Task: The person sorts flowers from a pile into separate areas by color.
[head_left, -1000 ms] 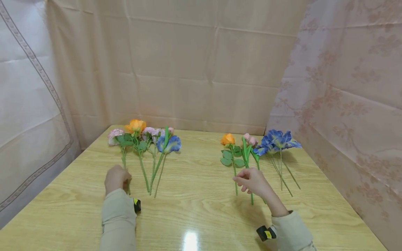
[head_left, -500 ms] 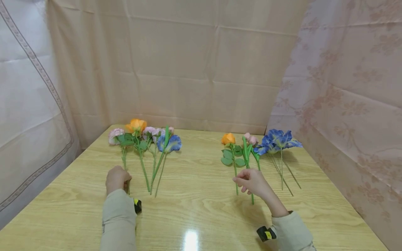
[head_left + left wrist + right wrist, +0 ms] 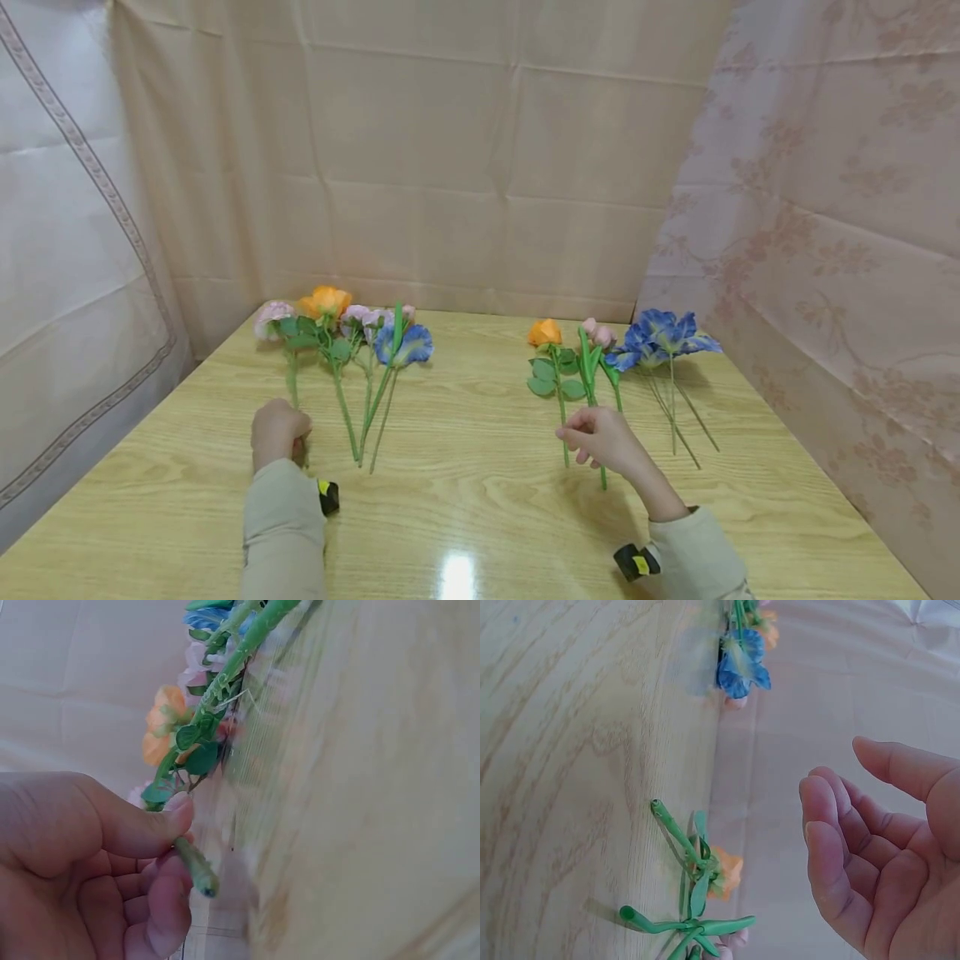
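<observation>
Left hand (image 3: 279, 432): thumb and fingers pinch the stem (image 3: 196, 868) near its cut end.
Pink carnation (image 3: 273, 320): at the table's (image 3: 465, 417) ten o'clock; bloom just short of twelve from the grip.
Carnation's long axis: nearly six to twelve, tipped slightly toward eleven; bloom points away from the person.
Nearer hand: left, touching; right hand (image 3: 603, 437) well apart, at its three o'clock.
Right fingers: loosely curled, holding nothing.
Orange flower (image 3: 325, 302): beside the carnation, at two o'clock.
</observation>
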Motion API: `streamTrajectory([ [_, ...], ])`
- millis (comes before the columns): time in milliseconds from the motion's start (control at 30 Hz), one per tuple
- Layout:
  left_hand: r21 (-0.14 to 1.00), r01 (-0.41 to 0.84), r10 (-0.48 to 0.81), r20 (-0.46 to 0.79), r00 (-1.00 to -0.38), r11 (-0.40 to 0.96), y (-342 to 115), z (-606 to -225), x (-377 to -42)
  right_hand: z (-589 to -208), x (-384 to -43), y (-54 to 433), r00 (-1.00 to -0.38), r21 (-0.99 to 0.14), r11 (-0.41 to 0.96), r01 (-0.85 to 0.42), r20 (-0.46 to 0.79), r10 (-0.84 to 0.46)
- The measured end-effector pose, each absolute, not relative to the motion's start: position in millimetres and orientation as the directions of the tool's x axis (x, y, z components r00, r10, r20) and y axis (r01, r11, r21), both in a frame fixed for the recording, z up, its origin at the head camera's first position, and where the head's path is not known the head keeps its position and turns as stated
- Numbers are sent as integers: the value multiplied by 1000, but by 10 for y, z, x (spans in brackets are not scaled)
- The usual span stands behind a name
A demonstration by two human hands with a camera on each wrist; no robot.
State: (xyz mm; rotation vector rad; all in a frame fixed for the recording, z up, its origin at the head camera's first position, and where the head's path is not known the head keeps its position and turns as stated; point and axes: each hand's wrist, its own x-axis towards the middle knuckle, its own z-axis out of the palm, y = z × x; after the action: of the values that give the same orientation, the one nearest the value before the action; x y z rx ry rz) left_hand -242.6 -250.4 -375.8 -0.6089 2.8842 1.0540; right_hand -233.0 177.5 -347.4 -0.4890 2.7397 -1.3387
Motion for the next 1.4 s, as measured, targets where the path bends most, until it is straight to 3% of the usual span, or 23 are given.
streamTrajectory([
  [733, 642, -454, -617, 37, -786, 618, -2456, -3724, -2460, -3498, -2327, 1764, -947, -765, 590, -259, 79, -313],
  [1100, 669, -227, -474, 211, -855, 707, -2324, -3507, -2477, -3513, -2323, 1752, -946, -768, 588, -254, 70, -317],
  [1400, 801, -112, -380, 152, -913, 589, -2077, -3245, -2459, -3561, -2323, 1709, -943, -764, 593, -256, 63, -327],
])
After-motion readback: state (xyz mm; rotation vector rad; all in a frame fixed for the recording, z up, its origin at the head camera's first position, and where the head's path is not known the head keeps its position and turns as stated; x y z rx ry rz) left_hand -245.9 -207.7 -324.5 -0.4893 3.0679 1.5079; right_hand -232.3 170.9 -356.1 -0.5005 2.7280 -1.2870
